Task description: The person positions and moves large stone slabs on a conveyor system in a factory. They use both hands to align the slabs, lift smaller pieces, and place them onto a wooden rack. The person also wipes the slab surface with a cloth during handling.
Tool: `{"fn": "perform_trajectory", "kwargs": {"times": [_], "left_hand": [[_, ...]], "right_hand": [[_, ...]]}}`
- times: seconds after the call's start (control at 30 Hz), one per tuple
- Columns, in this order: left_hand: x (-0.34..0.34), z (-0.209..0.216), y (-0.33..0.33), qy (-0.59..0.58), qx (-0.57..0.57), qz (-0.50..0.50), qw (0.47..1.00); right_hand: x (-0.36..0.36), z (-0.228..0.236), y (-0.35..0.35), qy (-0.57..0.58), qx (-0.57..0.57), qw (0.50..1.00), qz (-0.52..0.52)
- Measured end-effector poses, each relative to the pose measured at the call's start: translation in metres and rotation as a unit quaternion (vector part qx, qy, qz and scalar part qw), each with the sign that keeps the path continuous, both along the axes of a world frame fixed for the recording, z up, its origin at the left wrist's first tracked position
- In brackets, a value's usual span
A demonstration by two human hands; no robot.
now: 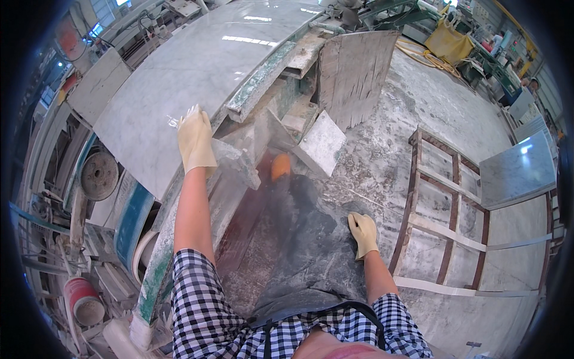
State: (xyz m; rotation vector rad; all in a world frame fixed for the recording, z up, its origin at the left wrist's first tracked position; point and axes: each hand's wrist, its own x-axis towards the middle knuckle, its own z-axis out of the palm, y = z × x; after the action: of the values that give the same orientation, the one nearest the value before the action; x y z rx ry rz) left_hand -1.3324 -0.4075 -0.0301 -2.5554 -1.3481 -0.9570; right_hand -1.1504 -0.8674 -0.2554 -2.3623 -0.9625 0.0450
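Left hand (195,139), gloved, fingers spread flat on the pale marble slab (179,78) edge; right hand (363,233) pressed open on dark apron (299,239). Judgement: steady the slab with the palm, fingers off the edge

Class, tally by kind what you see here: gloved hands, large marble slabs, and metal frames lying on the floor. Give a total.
Gloved hands: 2, left hand and right hand
Marble slabs: 2, big slab and small slab
Metal frame: 1
Total: 5

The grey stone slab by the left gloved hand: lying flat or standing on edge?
Flat. The grey stone slab shows its broad polished face upward on the machine bed; the left gloved hand rests at its edge.
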Motion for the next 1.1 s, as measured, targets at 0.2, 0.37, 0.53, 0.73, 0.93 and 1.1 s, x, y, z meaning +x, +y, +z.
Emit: {"fn": "perform_trajectory", "kwargs": {"times": [0.2,0.37,0.53,0.73,0.93,1.1], "left_hand": [[-0.001,0.003,-0.003,0.002,-0.018,-0.004,1.000],[0.000,0.000,0.000,-0.005,0.002,-0.006,1.000],[-0.001,-0.003,0.003,-0.004,0.011,-0.008,1.000],[0.000,0.002,-0.002,-0.010,0.002,-0.009,1.000],[-0.002,0.009,-0.016,-0.061,-0.001,-0.045,0.997],[-0.006,0.011,-0.017,0.014,-0.010,0.009,1.000]], "right_hand": [[0.001,-0.002,0.000,0.000,0.004,1.000,0.000],[0.001,-0.005,0.000,0.005,-0.006,1.000,-0.010],[0.002,-0.005,-0.001,-0.003,-0.007,1.000,-0.004],[0.000,-0.001,0.001,-0.003,0.004,1.000,-0.002],[0.002,-0.003,-0.005,-0.003,0.001,1.000,-0.018],[0.004,-0.010,-0.005,0.033,0.000,0.999,0.014]]}}
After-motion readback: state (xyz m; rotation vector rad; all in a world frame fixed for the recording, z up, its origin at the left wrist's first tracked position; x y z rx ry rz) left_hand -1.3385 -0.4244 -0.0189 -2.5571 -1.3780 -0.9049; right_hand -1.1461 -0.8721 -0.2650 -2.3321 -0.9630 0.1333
